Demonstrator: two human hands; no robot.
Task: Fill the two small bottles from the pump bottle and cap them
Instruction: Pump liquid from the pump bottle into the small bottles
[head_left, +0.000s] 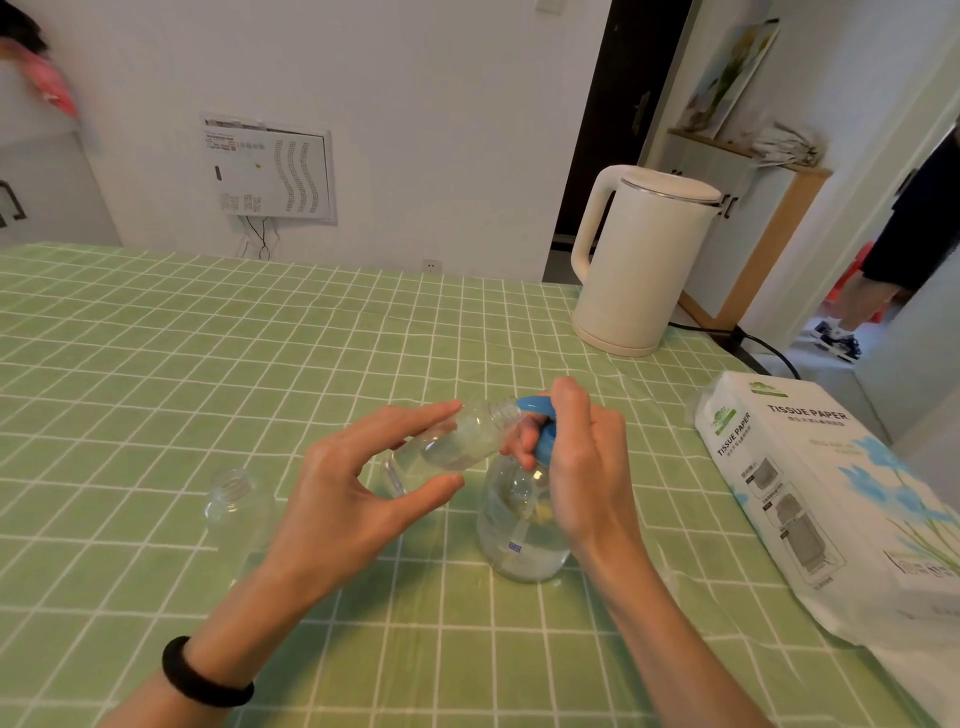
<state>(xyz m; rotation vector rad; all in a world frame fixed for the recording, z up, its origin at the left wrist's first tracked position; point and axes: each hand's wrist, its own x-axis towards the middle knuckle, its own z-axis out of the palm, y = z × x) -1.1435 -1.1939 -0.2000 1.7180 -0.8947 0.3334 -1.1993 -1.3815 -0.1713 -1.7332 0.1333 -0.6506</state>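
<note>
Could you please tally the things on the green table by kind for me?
Small clear bottles: 2 (one in the left hand at, one standing at)
Pump bottle: 1
Kettle: 1
Tissue paper pack: 1
Total: 5

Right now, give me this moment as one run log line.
step: filling | left hand holds tilted small bottle at nozzle | right hand grips pump bottle head | second small bottle upright, uncapped
</note>
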